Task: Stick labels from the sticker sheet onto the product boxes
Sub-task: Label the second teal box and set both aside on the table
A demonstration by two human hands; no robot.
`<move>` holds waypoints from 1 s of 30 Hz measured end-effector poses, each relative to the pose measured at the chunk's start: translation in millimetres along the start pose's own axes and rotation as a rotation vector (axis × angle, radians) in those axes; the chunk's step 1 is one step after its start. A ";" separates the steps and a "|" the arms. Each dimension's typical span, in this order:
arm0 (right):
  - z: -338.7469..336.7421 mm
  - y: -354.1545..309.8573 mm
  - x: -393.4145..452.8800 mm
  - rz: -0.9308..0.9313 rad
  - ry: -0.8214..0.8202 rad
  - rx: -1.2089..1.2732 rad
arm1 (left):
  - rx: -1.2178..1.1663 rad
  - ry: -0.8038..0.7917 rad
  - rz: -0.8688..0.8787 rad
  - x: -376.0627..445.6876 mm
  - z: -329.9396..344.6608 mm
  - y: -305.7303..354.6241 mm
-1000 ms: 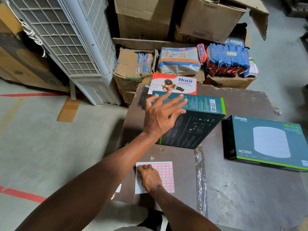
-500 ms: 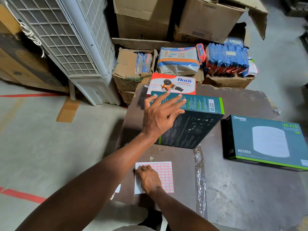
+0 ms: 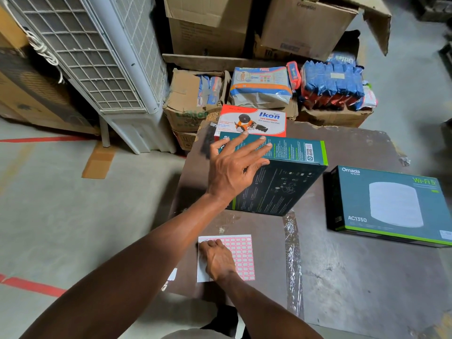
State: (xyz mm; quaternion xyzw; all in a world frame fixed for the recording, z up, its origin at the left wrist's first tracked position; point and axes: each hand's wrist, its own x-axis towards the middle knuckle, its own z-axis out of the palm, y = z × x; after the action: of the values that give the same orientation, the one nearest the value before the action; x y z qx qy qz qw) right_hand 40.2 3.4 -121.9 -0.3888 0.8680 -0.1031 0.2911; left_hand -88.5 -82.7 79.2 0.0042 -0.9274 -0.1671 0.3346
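Behind the tabletop's far edge, a torn carton holds blue-and-white packets standing on end; beside it a diaper pack and a bundle of blue pouches lie on low cartons, with two big cardboard boxes behind them — what those hold cannot be told.

On the tabletop, a dark teal product box stands tilted near the far-left corner; the left hand lies on its upper face with fingers spread and straight. An orange-and-white Ikon box sits just behind it at the far edge. A second teal box marked Omada lies flat near the right edge, apart from the first.

The sticker sheet — a pink grid of labels — lies close to the near-left corner; the right hand rests on its left part, fingertips curled down at the sheet's top-left corner; whether they pinch a label cannot be told.

Bare tabletop runs between sheet and boxes, crossed by a strip of clear tape; the near-right area is open.
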 end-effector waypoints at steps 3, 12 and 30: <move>2.6 1.3 -1.3 -0.032 0.006 -0.029 | 0.000 0.007 0.007 -0.1 0.1 0.3; 1.1 -3.4 4.3 -0.018 -0.046 -0.063 | -0.011 0.013 0.007 0.9 0.3 0.0; -1.3 4.7 -4.2 -0.090 0.007 -0.065 | -0.001 0.013 0.005 4.6 1.5 -1.3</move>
State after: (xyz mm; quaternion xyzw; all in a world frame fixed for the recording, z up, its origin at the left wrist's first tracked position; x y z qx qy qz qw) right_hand 38.8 9.6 -120.9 -0.4365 0.8535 -0.0894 0.2702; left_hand -93.2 -84.1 80.5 0.0026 -0.9250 -0.1668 0.3413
